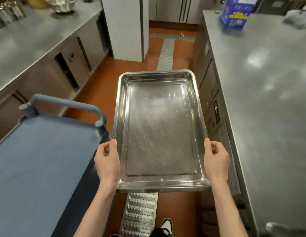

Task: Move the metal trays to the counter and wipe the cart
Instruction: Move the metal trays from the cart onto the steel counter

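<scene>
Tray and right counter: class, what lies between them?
Nothing. In the head view, the tray, held by both hands, hangs over the floor; only open air separates it from the counter.

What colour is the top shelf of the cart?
Blue-grey, matching its handle; the cart shows best in the head view, left of the metal tray.

A reddish-brown tiled floor (pixel 112 69) runs between two stainless-steel benches, one on the left (pixel 29 48) and one on the right (pixel 268 100). A perforated metal drain grate (pixel 166 53) lines the aisle toward white cabinet doors (pixel 124 23). Overhead light glares off the steel.
</scene>
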`<state>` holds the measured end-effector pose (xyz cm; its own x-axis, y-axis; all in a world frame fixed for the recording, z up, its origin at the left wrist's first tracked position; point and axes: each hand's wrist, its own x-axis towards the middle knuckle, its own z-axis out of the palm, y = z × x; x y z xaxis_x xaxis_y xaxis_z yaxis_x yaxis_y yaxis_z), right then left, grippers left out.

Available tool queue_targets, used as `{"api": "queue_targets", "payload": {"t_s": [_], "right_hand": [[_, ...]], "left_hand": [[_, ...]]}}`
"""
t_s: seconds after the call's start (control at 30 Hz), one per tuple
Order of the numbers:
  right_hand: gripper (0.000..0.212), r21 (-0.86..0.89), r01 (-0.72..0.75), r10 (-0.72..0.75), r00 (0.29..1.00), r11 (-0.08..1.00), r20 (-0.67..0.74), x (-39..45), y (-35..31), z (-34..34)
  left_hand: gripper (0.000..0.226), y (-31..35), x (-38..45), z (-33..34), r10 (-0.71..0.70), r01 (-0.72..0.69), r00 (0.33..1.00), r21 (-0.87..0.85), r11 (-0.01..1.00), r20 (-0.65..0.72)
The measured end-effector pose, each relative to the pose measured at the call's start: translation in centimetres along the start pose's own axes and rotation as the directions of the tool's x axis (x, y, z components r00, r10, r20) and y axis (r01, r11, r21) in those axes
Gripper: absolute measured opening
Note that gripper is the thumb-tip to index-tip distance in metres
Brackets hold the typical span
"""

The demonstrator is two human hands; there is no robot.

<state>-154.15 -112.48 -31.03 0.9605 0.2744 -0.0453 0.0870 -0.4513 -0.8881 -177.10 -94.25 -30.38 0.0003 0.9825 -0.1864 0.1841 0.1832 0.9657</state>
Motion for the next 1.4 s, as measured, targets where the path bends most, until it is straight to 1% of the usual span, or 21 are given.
{"api": "queue_targets", "payload": {"t_s": [0.23, 0.33, 0.5, 0.63, 0.73, 0.83, 1.03, 1.17, 1.3, 1.4], "right_hand": [[0.028, 0.006, -0.042, 0.042, 0.992, 0.999, -0.122, 3.1, 2.9, -7.0], [0.028, 0.031, -0.066, 0.071, 0.981, 0.997, -0.182, 3.9, 4.3, -9.6], [0.026, 0.084, -0.133, 0.150, 0.954, 0.988, -0.259, 3.7, 5.5, -13.0], [0.027, 0.120, -0.174, 0.205, 0.920, 0.977, -0.333, 3.2, 6.1, -14.7], [0.027, 0.126, -0.215, 0.248, 0.878, 0.968, -0.410, 2.8, 6.5, -15.7], [0.026, 0.120, -0.233, 0.261, 0.833, 0.965, -0.488, 2.2, 6.7, -16.6], [0.025, 0.180, -0.291, 0.337, 0.700, 0.940, -0.630, -0.2, 7.7, -17.4], [0.024, 0.243, -0.318, 0.390, 0.581, 0.917, -0.714, -2.0, 8.7, -18.0], [0.025, 0.285, -0.338, 0.422, 0.465, 0.897, -0.778, -4.6, 9.9, -18.9], [0.026, 0.326, -0.351, 0.450, 0.373, 0.878, -0.811, -6.3, 11.0, -20.1]], "left_hand": [[0.032, 0.8, -3.8, 7.4, 0.024, -0.027, 0.997, 0.030, 0.999, 0.077], [0.032, 1.3, -5.2, 10.3, 0.041, -0.045, 0.990, 0.022, 0.999, 0.137], [0.032, 2.3, -6.6, 14.0, 0.076, -0.096, 0.965, 0.066, 0.993, 0.252], [0.033, 2.8, -6.7, 17.0, 0.073, -0.109, 0.933, 0.083, 0.991, 0.354], [0.030, 2.8, -6.7, 19.1, 0.069, -0.124, 0.902, 0.102, 0.987, 0.427], [0.030, 3.0, -7.0, 21.4, 0.075, -0.131, 0.857, 0.074, 0.989, 0.510], [0.023, 2.9, -7.7, 25.0, 0.108, -0.195, 0.726, 0.052, 0.980, 0.679], [0.021, 2.7, -8.8, 27.4, 0.118, -0.230, 0.624, 0.038, 0.972, 0.772], [0.014, 2.0, -11.0, 29.1, 0.087, -0.234, 0.535, 0.048, 0.971, 0.840], [0.012, 1.6, -13.3, 30.3, 0.060, -0.246, 0.449, 0.059, 0.967, 0.892]]}}
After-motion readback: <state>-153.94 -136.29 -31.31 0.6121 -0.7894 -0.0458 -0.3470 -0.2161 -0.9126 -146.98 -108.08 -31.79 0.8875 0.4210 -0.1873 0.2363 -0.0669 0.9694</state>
